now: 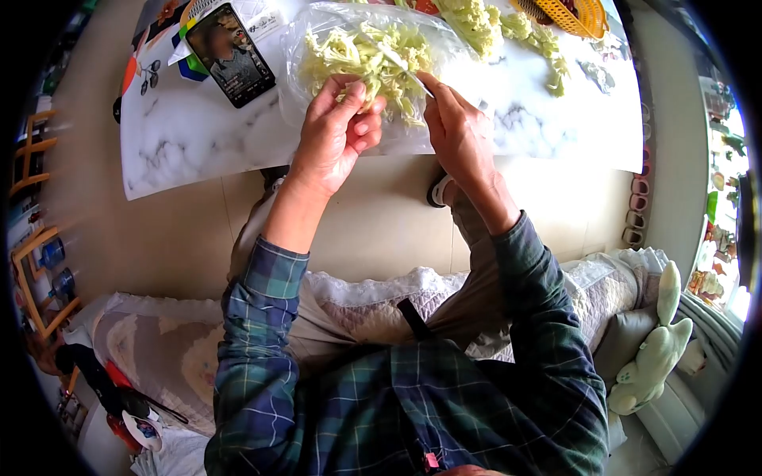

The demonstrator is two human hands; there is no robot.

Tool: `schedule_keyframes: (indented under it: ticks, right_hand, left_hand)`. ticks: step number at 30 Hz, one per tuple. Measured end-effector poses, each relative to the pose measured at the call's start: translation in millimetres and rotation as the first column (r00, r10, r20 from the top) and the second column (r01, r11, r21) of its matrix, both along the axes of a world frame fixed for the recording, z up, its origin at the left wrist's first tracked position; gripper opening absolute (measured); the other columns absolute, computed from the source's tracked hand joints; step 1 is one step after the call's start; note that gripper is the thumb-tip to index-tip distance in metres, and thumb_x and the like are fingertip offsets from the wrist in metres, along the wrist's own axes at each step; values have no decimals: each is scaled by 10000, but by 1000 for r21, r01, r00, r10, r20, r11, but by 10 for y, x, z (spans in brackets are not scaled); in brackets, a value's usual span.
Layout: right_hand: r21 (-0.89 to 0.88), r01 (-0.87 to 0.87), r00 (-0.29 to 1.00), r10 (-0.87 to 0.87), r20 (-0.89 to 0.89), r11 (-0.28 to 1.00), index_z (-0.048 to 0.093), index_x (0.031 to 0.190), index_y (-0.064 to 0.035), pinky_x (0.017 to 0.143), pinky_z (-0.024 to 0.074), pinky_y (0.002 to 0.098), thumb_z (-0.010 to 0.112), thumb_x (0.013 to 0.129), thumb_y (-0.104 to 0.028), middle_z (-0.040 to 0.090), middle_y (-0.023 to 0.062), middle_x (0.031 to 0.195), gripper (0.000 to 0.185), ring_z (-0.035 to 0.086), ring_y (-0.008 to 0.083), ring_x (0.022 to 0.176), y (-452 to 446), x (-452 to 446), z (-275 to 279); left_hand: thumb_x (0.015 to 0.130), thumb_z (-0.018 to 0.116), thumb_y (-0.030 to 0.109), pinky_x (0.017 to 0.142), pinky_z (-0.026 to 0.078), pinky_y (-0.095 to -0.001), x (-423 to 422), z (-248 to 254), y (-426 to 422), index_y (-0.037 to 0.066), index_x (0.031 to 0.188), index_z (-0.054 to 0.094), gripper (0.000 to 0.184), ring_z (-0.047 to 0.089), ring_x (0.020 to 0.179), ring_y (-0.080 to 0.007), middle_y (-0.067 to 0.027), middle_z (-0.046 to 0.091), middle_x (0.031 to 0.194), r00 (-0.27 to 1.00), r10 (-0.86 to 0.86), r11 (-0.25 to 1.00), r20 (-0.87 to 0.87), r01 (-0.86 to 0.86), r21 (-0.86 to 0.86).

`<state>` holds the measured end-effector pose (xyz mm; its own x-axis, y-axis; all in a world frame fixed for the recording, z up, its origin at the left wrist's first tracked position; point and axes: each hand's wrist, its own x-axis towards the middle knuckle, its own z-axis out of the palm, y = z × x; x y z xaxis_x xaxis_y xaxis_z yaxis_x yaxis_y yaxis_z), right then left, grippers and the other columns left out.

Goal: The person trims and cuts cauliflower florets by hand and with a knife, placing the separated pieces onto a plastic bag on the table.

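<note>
My right hand [462, 128] grips a knife [418, 80], its narrow blade pointing up and left over a heap of cut cauliflower [337, 52]. The pale green pieces lie in a clear plastic bag [293, 73] spread on the table. To the left of the knife, my left hand [329, 139] is closed, fingers pinched on a small cauliflower floret [370, 94], mostly hidden by the fingers. Both hands are just above the near side of the heap. Larger cauliflower chunks [476, 28] rest beyond the bag to the right.
A phone [230, 55] leans at the table's left. An orange-yellow basket [583, 20] stands at the back right, near a crumpled clear wrapper [597, 76]. The marble-patterned table [198, 151] ends just before my knees. Behind me is a quilted sofa [365, 305] with a plush rabbit [652, 361].
</note>
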<state>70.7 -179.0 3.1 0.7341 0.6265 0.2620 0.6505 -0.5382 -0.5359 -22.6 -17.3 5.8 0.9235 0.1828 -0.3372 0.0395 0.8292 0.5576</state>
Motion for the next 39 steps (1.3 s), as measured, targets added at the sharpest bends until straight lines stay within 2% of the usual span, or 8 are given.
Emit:
schedule_keyframes:
  ticks: [7, 16, 20, 23, 29, 31, 35, 39]
  right_hand:
    - [234, 127, 837, 22, -547, 964, 653, 1106, -30, 531, 436, 316, 541, 913, -119, 583, 132, 611, 240, 507, 201, 504, 164, 2, 145]
    - [180, -30, 985, 60, -164, 983, 641, 1100, -45, 582, 481, 387, 540, 905, -102, 634, 166, 711, 227, 625, 352, 649, 190, -71, 68]
    - [172, -27, 980, 60, -189, 985, 643, 1100, -47, 584, 481, 373, 548, 897, -94, 635, 174, 720, 230, 623, 337, 651, 186, -80, 51]
    - [195, 50, 857, 58, -512, 980, 645, 1133, -44, 518, 417, 283, 540, 921, -115, 523, 70, 603, 247, 497, 105, 543, 165, -44, 63]
    - [350, 246, 583, 151, -798, 904, 632, 1124, -4, 475, 344, 204, 536, 947, -162, 507, -43, 674, 256, 418, 32, 548, 153, 28, 183]
    - [360, 338, 491, 163, -856, 870, 624, 1116, -7, 462, 337, 178, 557, 944, -185, 502, -39, 688, 256, 421, 26, 541, 155, 40, 223]
    - [422, 301, 551, 206, -809, 855, 613, 1110, 15, 485, 366, 191, 627, 907, -214, 536, -26, 698, 306, 458, 34, 565, 216, 8, 273]
    - [538, 278, 753, 167, -636, 796, 620, 1063, 22, 514, 406, 210, 688, 870, -210, 589, 8, 702, 310, 524, 46, 617, 344, -56, 322]
  left_hand:
    - [979, 525, 239, 589, 427, -257, 73, -50, -16, 74, 1117, 495, 218, 481, 698, -102, -121, 618, 980, 994, 60, 992, 89, -69, 107]
    - [896, 615, 451, 448, 359, -220, 103, 153, -6, 89, 916, 554, 368, 517, 634, -96, -13, 559, 796, 991, -32, 946, -129, 72, 316]
    - [900, 642, 196, 439, 320, -184, 130, 48, -21, 38, 952, 589, 175, 459, 609, -47, 7, 527, 765, 997, -48, 931, -65, 68, 359]
    - [893, 620, 105, 435, 305, -182, 137, 51, 37, 10, 972, 597, 126, 432, 599, -36, 13, 511, 758, 996, -19, 936, -90, 50, 350]
    - [911, 609, 139, 460, 347, -198, 181, -45, 65, 2, 985, 578, 158, 444, 603, -49, -2, 539, 780, 998, 9, 935, -67, 16, 355]
    - [949, 574, 274, 623, 487, -251, 207, -6, 7, 3, 1069, 556, 297, 560, 755, -118, -65, 593, 919, 989, 141, 946, -38, -123, 300]
    - [981, 439, 450, 1017, 422, -408, 267, -3, 36, 28, 1201, 518, 483, 517, 1170, -243, -164, 557, 1185, 987, 75, 995, 143, -64, -79]
    - [984, 487, 336, 998, 441, -427, 269, 58, 16, 48, 1167, 503, 341, 532, 1143, -255, -162, 552, 1173, 980, 101, 986, 171, -75, -151]
